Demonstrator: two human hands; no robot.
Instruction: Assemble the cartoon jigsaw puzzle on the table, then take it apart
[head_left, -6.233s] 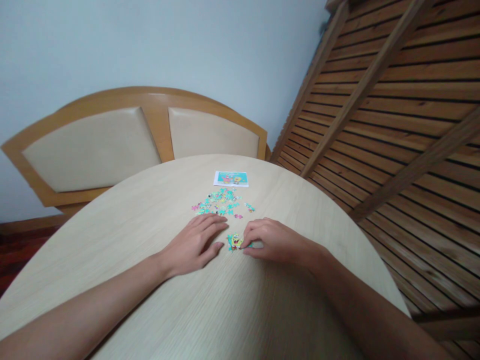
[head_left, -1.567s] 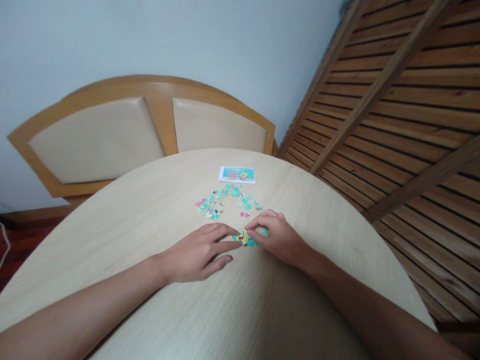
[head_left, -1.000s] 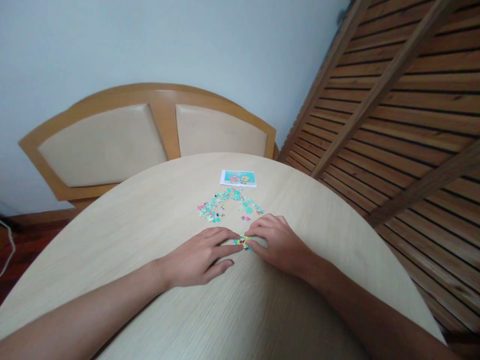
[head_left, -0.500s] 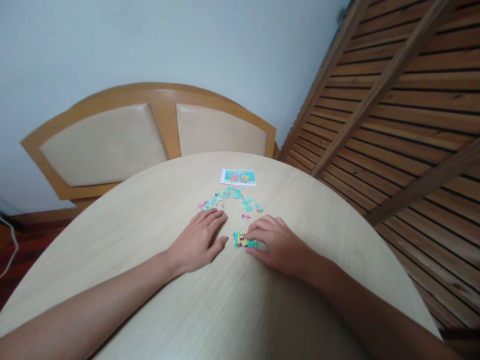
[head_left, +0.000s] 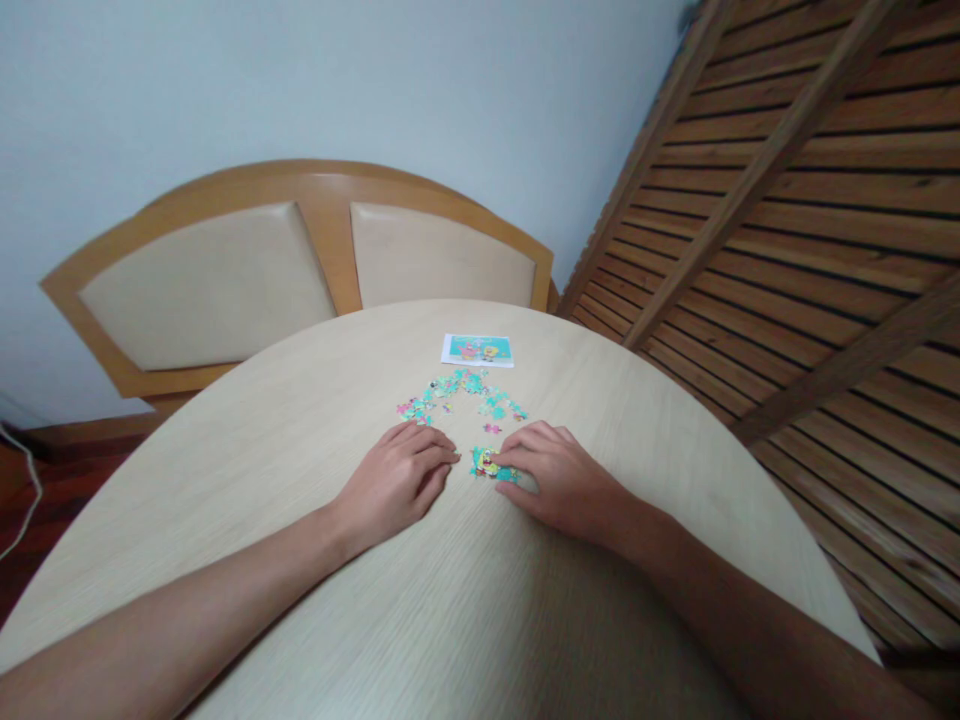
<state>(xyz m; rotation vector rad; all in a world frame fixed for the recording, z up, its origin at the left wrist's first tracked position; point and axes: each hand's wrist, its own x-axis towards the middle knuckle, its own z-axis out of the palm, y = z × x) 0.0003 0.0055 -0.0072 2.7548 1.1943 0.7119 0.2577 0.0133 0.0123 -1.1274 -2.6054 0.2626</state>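
Note:
On the table lies a small joined patch of jigsaw puzzle, turquoise with a yellow cartoon face. My right hand holds its right side, fingertips on top and thumb at the near edge, covering part of it. Just left of the patch, apart from it, my left hand rests with fingers bent and thumb drawn in towards them. Whether a piece is between those fingers is hidden. Loose puzzle pieces, mostly turquoise, spread in an arc beyond both hands. One pink piece lies by itself just past the patch.
A picture sheet with two cartoon figures, pink and yellow, lies beyond the pieces on the round wooden table. Behind the table stands a padded bench back against the wall. A slatted wooden screen rises at the right.
My left thumb has drawn in towards its fingers, which were stretched out flat before. The puzzle patch has shifted slightly away from me, with my right hand still on it.

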